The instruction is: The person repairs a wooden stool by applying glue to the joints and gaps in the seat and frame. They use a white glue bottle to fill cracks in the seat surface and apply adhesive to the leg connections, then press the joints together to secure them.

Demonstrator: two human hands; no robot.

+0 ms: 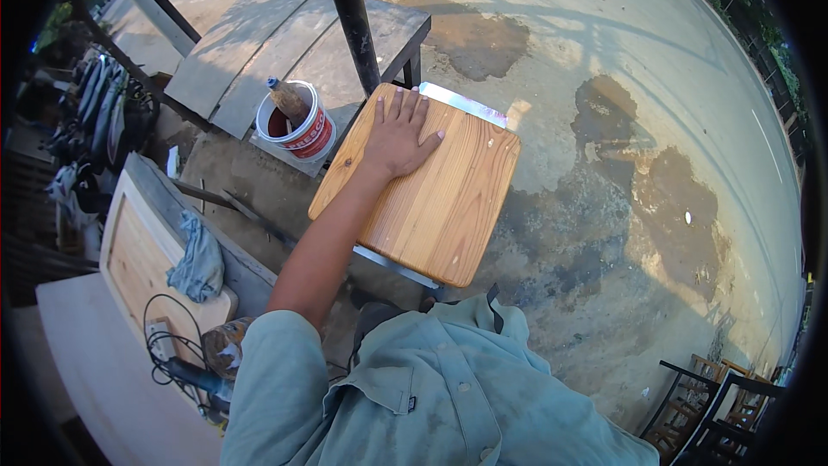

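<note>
My left hand (399,134) lies flat on the varnished wooden board (453,198), fingers stretched out toward its far edge and the thumb pointing right. The board is square with rounded corners and looks like a stool seat. Pale metal strips (466,105) show along its far and near edges. What holds it up underneath is mostly hidden. Left of the board stands a white bucket (299,148) with a red label, and a dusty bottle-like thing (289,102) with a blue top leans inside it. My right hand is out of sight.
A black post (349,17) rises beyond the board, beside a plank table (259,43). On the left lie a blue rag (197,259), a wooden panel (142,250) and a corded power tool (197,375). Black metal frames (690,414) stand lower right. Damp patches (677,216) mark the ground.
</note>
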